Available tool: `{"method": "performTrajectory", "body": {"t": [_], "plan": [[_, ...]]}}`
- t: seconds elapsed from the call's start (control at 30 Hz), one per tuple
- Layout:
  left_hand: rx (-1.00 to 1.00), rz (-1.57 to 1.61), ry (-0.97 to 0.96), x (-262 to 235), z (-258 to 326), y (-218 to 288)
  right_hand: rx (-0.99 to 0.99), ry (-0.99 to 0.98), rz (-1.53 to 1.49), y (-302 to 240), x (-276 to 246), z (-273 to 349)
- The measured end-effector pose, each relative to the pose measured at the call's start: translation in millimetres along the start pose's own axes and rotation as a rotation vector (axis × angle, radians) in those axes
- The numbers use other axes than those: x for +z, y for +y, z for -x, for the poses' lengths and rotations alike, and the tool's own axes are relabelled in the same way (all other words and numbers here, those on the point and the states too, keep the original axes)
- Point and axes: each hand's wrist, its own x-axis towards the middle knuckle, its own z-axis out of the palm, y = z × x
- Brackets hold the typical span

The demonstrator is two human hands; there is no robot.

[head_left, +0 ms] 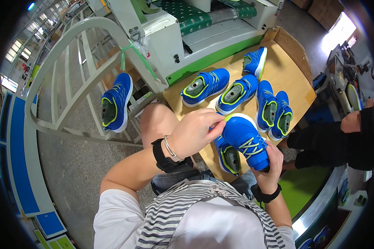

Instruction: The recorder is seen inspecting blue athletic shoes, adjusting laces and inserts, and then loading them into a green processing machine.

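Observation:
A blue sneaker (243, 135) with yellow-green laces and a white sole is held up in front of me, its toe pointing up and left. My right hand (272, 164) wraps round its heel end. At the toe, my left hand (199, 129) has thumb and fingertips pinched together; whatever lies between them is too small to make out. Just below the held shoe, another blue sneaker (228, 157) rests on the wooden board (274, 58), partly covered by it. Beyond my hands, several matching sneakers (239, 93) lie on the same board, with grey shapes inside their openings.
One more blue sneaker (117, 101) sits on a pale metal rack (77, 70) to the left. A machine with a green perforated belt (191, 18) stands beyond the board. At the right is another person in dark clothes (328, 141). A cardboard edge (293, 52) borders the board's far right.

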Motion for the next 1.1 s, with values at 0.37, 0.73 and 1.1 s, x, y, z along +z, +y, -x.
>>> {"method": "performTrajectory", "body": {"t": [0.37,0.73,1.1], "plan": [[-0.074,0.168,-0.036,-5,0,-4,0.064,-0.010,-0.061,2,3,6],[-0.456,0.890,-0.239,0,-5,-27,0.295,-0.050,-0.399,7,16,24],[-0.468,0.809,-0.353,-1,3,-30,0.152,-0.104,-0.227,0,10,13]]}}
